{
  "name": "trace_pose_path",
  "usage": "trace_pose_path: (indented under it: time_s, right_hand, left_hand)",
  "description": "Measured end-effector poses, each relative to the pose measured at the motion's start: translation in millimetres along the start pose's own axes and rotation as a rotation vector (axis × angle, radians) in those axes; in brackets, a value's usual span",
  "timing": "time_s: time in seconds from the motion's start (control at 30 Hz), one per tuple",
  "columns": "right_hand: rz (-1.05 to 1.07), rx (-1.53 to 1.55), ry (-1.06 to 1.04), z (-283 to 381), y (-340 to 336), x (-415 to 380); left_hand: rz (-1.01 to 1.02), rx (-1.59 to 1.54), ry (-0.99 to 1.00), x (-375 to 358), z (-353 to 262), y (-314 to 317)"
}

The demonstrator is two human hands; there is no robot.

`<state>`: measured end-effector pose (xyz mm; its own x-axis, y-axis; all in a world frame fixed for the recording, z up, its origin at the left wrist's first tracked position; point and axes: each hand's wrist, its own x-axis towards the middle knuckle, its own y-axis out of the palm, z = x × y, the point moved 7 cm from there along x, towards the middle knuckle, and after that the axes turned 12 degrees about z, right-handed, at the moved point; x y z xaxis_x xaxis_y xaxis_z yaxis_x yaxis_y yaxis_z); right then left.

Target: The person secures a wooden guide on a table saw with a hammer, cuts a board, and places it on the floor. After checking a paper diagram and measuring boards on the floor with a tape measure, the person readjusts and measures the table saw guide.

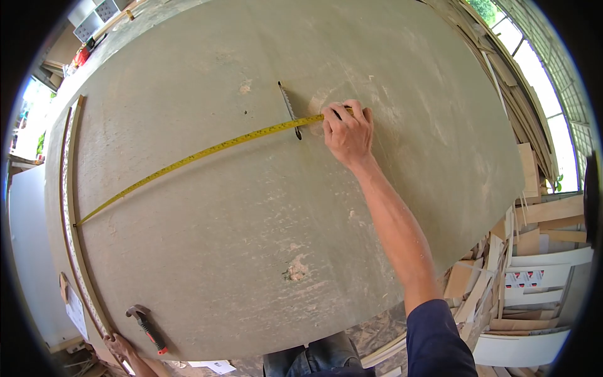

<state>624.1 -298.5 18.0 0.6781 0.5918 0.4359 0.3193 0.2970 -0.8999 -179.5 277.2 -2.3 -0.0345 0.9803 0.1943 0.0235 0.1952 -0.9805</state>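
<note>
A yellow tape measure (217, 148) runs across the large grey-green board from a long strip at the left to my right hand (348, 133). My right hand is closed around the tape's case, which is mostly hidden by the fingers. Low at the left, my left hand (119, 347) rests at the lower end of the long narrow strip (73, 235), its fingers around the edge. A slotted metal piece (289, 110) lies under the tape near my right hand. Right of my left hand lies a hammer (147, 328) with a black and red handle.
The board (207, 251) fills most of the view. Long wooden boards (515, 94) lean at the upper right. Wood offcuts (471, 279) and a white slatted frame (534, 295) lie at the lower right. White papers (76, 311) are beside the strip at the left.
</note>
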Motion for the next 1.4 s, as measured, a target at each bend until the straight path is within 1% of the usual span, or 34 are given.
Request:
trace_pose_path:
  time_s: [0.03,0.07,0.27,0.67,0.8,1.07,1.23,1.33,1.4]
  right_hand:
    - [-0.001,0.007,0.001,-0.1,0.4,0.5]
    - [0.0,0.003,-0.001,0.2,0.8,1.2]
    - [-0.028,0.0,-0.033,3.6,0.3,1.7]
    - [0.004,0.009,-0.061,14.3,2.7,5.6]
    - [-0.027,0.022,-0.069,14.0,3.4,4.9]
    - [-0.02,0.016,-0.062,14.0,1.8,4.7]
    - [-0.038,0.024,-0.069,13.3,3.0,5.4]
    - [-0.047,0.014,-0.065,14.2,1.2,4.4]
    - [-0.047,0.018,-0.058,14.6,-0.3,4.9]
  left_hand:
    - [0.016,-0.013,0.047,9.6,11.2,8.5]
    - [0.005,-0.007,0.05,17.1,24.5,15.1]
    - [-0.037,0.025,0.028,9.7,21.1,10.9]
    - [-0.041,0.033,0.022,15.6,17.3,10.4]
    - [-0.046,0.031,0.022,17.0,19.0,9.1]
    - [-0.045,0.029,0.05,22.4,16.6,13.9]
    - [-0.023,-0.034,0.088,31.4,23.6,20.1]
    - [-0.086,0.124,0.047,32.2,17.6,19.2]
    - [-0.093,0.115,0.033,30.0,15.1,15.3]
